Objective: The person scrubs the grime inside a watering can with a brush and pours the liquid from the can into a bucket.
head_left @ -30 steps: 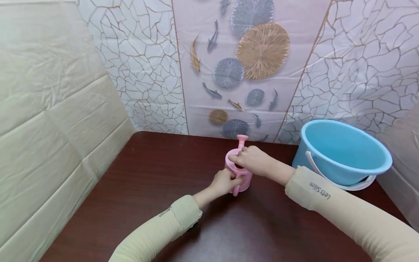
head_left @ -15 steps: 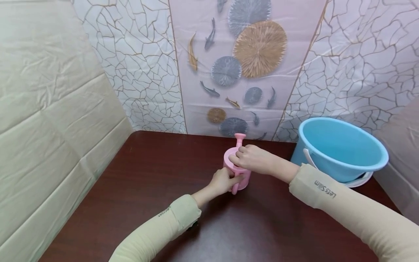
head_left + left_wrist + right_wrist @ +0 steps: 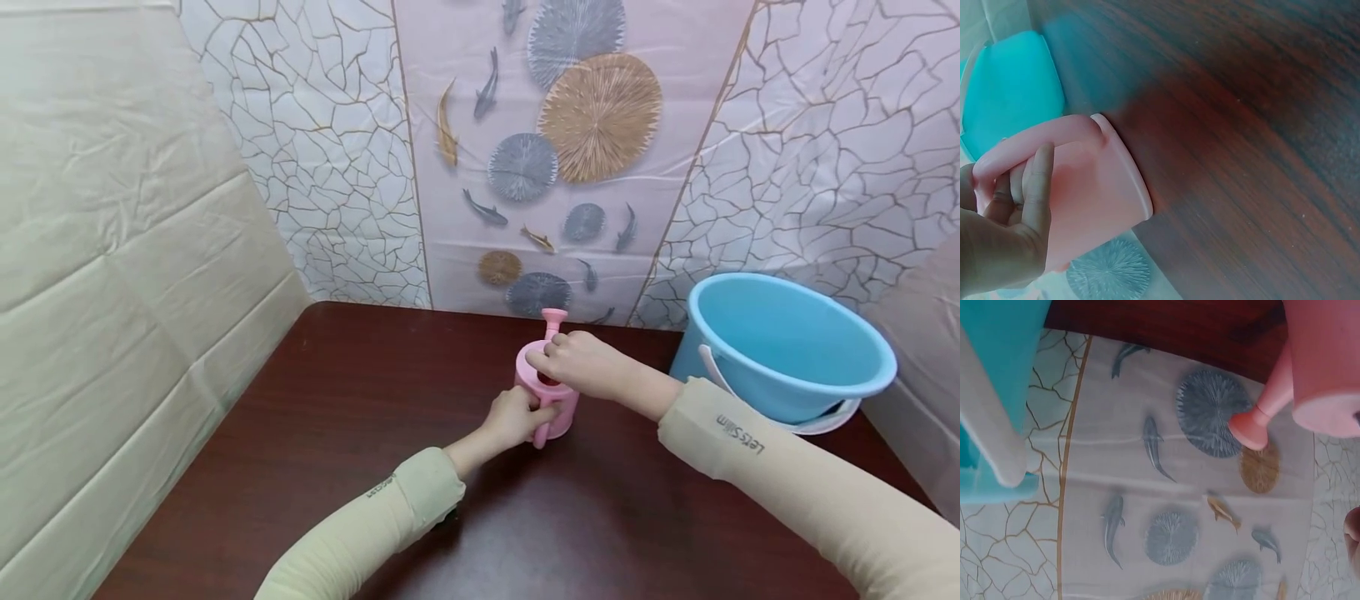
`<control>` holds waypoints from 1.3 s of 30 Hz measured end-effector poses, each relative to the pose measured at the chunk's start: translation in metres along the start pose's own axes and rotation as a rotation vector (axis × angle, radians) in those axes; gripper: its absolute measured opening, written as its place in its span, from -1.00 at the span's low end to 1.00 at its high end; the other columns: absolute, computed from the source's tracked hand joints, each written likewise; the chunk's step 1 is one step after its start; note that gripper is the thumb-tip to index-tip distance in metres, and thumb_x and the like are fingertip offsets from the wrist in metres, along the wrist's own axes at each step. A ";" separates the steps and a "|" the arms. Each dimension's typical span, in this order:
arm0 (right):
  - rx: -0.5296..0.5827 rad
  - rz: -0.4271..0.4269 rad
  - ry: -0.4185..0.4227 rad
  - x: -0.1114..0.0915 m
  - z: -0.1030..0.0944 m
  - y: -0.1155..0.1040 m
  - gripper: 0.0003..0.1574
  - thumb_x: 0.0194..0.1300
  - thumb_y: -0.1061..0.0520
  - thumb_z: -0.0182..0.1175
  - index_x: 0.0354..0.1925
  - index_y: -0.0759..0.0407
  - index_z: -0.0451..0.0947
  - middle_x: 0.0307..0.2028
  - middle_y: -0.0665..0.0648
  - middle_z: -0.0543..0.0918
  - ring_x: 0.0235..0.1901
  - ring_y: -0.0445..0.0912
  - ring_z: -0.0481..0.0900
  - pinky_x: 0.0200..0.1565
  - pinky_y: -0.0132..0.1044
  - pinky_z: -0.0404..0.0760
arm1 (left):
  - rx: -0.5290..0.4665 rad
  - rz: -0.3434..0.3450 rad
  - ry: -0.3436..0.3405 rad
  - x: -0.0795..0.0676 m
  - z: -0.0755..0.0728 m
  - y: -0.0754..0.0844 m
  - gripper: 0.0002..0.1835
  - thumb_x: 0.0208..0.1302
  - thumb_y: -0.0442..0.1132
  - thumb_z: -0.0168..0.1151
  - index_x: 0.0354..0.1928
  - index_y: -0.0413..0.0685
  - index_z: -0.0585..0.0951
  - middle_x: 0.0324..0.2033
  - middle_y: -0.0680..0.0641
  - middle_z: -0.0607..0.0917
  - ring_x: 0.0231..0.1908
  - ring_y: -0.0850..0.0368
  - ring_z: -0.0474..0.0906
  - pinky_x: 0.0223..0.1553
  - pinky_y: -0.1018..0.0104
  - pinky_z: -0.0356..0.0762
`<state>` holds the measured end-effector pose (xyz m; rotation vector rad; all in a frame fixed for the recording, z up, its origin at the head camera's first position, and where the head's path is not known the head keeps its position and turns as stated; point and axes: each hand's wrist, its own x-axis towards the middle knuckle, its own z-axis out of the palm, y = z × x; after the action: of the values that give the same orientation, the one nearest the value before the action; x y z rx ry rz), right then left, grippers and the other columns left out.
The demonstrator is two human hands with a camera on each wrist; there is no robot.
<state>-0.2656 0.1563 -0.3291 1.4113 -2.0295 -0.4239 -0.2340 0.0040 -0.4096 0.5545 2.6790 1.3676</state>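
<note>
Watering can [image 3: 564, 417] stands upright on the worktop [image 3: 405, 375]; the left hand [image 3: 512, 417] grips its handle [image 3: 1066, 131], the right hand [image 3: 583, 364] curls over its opening, whether grasping anything we cannot tell. We judge work at the opening in hand; next calls for steadiness.

Bare left hand [image 3: 513, 418] and bare right hand [image 3: 579, 364], below long, pale cream sleeves [image 3: 810, 492].
Thick cuffs [image 3: 429, 483] sit near each wrist; dark lettering [image 3: 741, 434] beside the right one reads "LetsSlim" (upside down here), the left's being too small to make out.
</note>
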 end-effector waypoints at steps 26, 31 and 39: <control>0.147 0.325 -0.114 0.008 -0.008 -0.025 -0.60 -0.19 0.45 0.25 -0.46 0.15 0.28 -0.80 -0.01 0.30 -0.74 -0.10 0.35 -0.67 -0.26 0.37 | -0.010 -0.041 0.039 -0.001 0.003 0.002 -0.63 0.21 -0.03 0.25 -0.65 -0.07 0.51 -0.84 0.12 0.37 -0.78 0.33 0.29 -0.69 0.50 0.17; 0.111 0.417 -0.097 0.019 -0.021 -0.035 -0.58 -0.24 0.38 0.34 -0.46 0.17 0.30 -0.81 0.01 0.33 -0.78 -0.11 0.35 -0.71 -0.27 0.36 | 0.002 -0.008 0.067 -0.001 0.002 0.003 -0.60 0.20 -0.01 0.24 -0.69 -0.08 0.50 -0.85 0.13 0.35 -0.78 0.33 0.26 -0.69 0.50 0.13; 0.151 0.498 -0.188 0.022 -0.014 -0.037 -0.44 -0.34 0.21 0.50 -0.44 0.18 0.30 -0.66 0.02 0.41 -0.78 -0.06 0.39 -0.69 -0.21 0.40 | 0.037 0.005 0.104 -0.003 0.007 0.006 -0.52 0.22 0.04 0.20 -0.76 -0.07 0.45 -0.86 0.12 0.35 -0.76 0.34 0.27 -0.68 0.49 0.16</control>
<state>-0.2348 0.1235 -0.3339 0.9186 -2.5120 -0.1933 -0.2278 0.0109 -0.4094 0.5074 2.7914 1.3877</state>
